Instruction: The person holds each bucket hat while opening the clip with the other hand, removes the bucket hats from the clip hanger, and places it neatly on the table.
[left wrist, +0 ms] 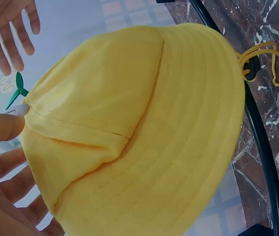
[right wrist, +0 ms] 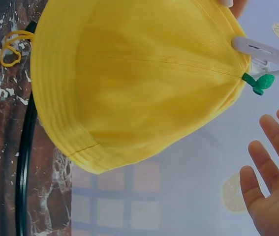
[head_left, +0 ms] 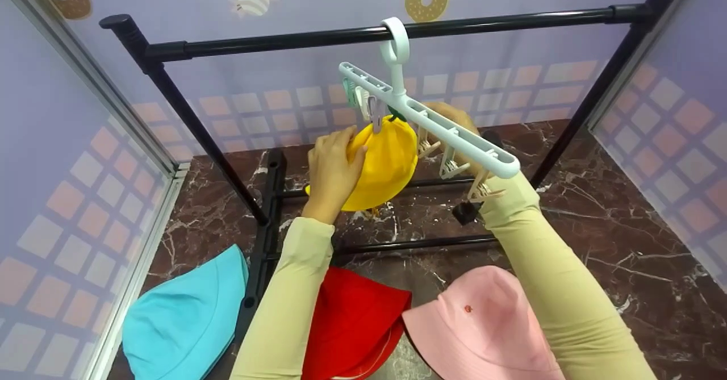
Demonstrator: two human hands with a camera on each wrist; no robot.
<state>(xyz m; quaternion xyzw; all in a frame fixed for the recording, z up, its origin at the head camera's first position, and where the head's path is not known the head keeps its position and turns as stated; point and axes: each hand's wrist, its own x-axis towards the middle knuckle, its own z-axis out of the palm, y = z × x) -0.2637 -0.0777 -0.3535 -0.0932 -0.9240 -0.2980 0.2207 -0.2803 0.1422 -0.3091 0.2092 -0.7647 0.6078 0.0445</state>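
A yellow bucket hat (head_left: 386,164) with a small green leaf tab (right wrist: 260,83) at its crown hangs from a lilac clothes peg (right wrist: 257,49), which bites the crown's edge. My left hand (head_left: 335,167) is at the hat's left side and holds its edge, with the thumb at the crown and fingers behind. To the right of the hat, partly hidden by the hanger, my right hand (right wrist: 277,182) is apart from it, fingers spread and holding nothing. The pale peg hanger (head_left: 454,136) hooks over the black rail (head_left: 284,40).
Several beige pegs (head_left: 451,167) dangle from the hanger's near half; green and white pegs (head_left: 362,99) hang at the far half. On the dark marbled surface (head_left: 596,215) lie a turquoise hat (head_left: 182,317), a red hat (head_left: 358,323) and a pink hat (head_left: 488,323). Patterned panels enclose the rack.
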